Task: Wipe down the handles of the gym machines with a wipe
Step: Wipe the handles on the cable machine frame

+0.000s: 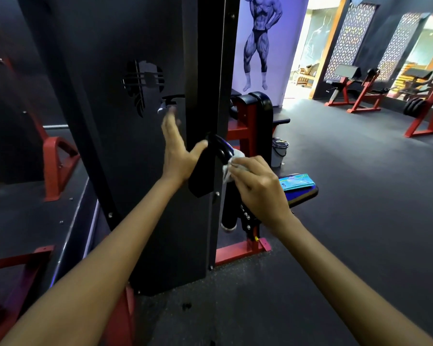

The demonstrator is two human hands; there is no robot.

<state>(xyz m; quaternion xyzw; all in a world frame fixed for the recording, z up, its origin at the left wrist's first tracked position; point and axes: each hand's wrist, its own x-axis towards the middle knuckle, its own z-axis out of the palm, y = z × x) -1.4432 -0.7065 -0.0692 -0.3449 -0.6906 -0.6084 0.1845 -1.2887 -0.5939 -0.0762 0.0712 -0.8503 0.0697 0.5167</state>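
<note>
- 2 hands: left hand point(178, 148) flat at 10 o'clock, right hand point(256, 186) at center
- 1 wipe point(231, 166)
- 1 wipes pack point(296, 181), 3 o'clock
- 1 bucket point(279, 152)
- 1 poster point(260, 41), 12 o'clock

Right of the black machine column point(205, 71), the seat pad point(303, 193) and bucket point(279, 152) crowd the gap; beyond them lies open floor point(348, 183).

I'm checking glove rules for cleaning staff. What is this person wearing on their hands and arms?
Nothing that shows. The left hand and right hand are both bare, with no gloves. No rings, watch or wristbands are visible. Both forearms are uncovered right down to the bottom edge of the picture, so no sleeve appears; anything worn above that is out of view.
</note>
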